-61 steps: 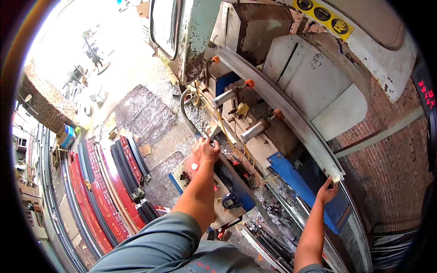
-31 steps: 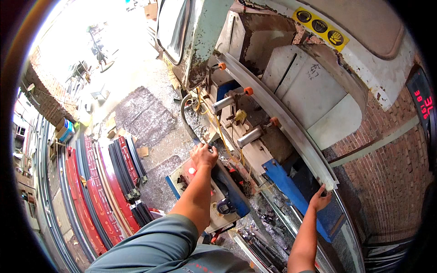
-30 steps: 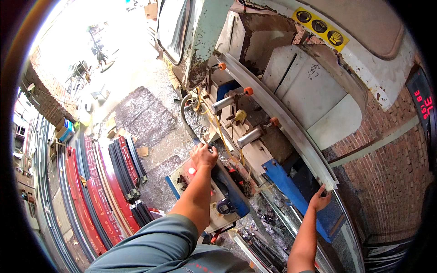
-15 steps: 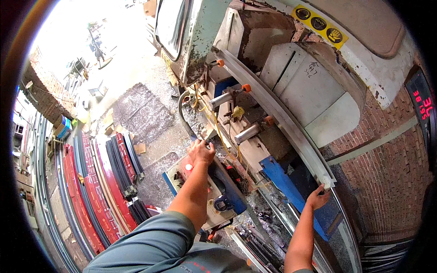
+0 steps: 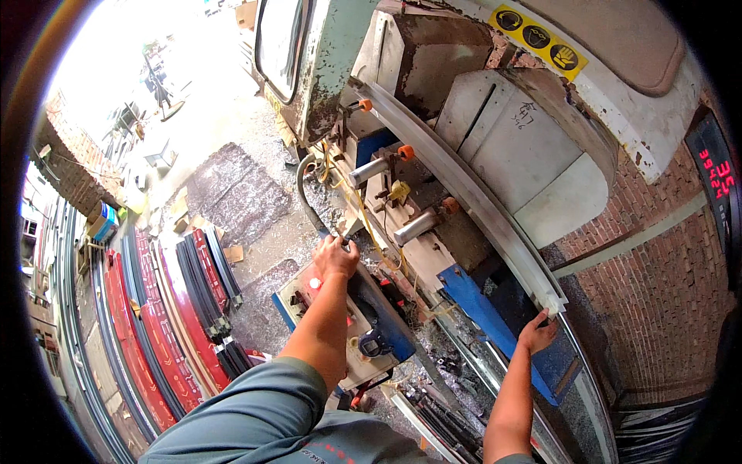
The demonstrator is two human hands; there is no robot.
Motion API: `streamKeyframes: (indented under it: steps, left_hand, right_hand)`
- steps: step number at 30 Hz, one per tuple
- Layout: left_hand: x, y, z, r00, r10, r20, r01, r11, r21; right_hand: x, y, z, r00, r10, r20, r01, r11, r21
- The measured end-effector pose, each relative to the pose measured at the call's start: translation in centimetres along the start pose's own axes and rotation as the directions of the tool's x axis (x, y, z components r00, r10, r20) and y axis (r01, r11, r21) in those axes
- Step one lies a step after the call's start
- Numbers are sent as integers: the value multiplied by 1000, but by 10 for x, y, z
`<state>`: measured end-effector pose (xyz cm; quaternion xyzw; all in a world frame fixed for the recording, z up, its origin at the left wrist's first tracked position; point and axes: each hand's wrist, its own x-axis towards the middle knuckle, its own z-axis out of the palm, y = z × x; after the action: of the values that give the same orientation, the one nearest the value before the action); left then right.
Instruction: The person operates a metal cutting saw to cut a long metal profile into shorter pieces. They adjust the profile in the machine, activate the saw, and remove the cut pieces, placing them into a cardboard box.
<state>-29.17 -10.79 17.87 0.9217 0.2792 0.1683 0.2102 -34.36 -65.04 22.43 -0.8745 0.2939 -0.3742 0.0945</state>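
Observation:
A long pale aluminium profile (image 5: 464,193) lies across the bed of a cutting machine, under its grey saw guard (image 5: 525,147). My right hand (image 5: 539,334) grips the near end of that profile at the right. My left hand (image 5: 336,255) rests with closed fingers on the machine's control panel (image 5: 328,309), at its far edge by a red button; whether it grips a knob there I cannot tell. Two clamp cylinders with orange caps (image 5: 406,152) point at the profile.
Red, black and grey profiles (image 5: 170,309) are stacked on the floor at the left. A blue plate (image 5: 495,325) juts from the machine's front. Metal chips cover the floor and a dark mat (image 5: 232,193). A brick wall (image 5: 657,286) stands at the right.
My right hand has drawn the profile's end a little nearer and lower. My left hand has stayed on the control panel. The view has shifted slightly.

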Motion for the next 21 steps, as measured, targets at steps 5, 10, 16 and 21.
streamKeyframes:
  steps: [5, 10, 16, 21]
  left_hand:
    - [0, 1, -2, 1000, 3, 4, -3, 1000, 28]
    - [-1, 4, -8, 1000, 7, 24, -8, 999, 41]
    - [-3, 6, -15, 999, -15, 44, 13, 999, 53]
    - [-1, 6, -11, 999, -7, 47, 4, 998, 58]
  right_hand:
    - [0, -2, -1, 999, 5, 32, -5, 1000, -7]
    - [0, 1, -1, 999, 10, 45, -10, 1000, 16]
    - [-3, 2, 1, 1000, 7, 27, -8, 1000, 25]
    - [0, 7, 4, 1000, -31, 5, 31, 999, -10]
